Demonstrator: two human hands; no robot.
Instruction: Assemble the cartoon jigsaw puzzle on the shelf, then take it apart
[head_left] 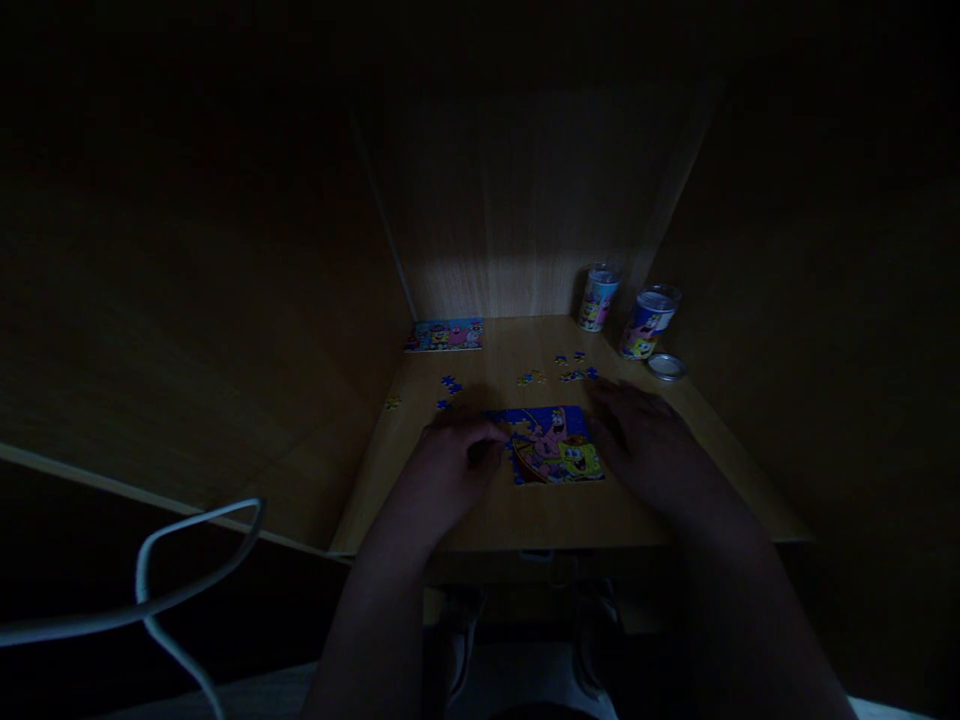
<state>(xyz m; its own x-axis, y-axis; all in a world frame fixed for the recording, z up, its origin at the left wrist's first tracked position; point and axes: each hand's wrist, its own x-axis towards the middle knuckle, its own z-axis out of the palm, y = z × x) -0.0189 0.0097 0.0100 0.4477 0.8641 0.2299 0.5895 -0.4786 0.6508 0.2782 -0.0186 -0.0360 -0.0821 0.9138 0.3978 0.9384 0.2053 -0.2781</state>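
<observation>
Puzzle [556, 446] lies long axis crosswise, left hand [456, 455] at its ragged left edge, curled narrow, contents unclear; right hand [643, 432] loosely spread at its right.

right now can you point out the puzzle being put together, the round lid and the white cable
puzzle [553, 452], head view, middle of its joined pieces
round lid [667, 367], head view, middle of its flat face
white cable [201, 518], head view, upper stretch of its loop
</observation>
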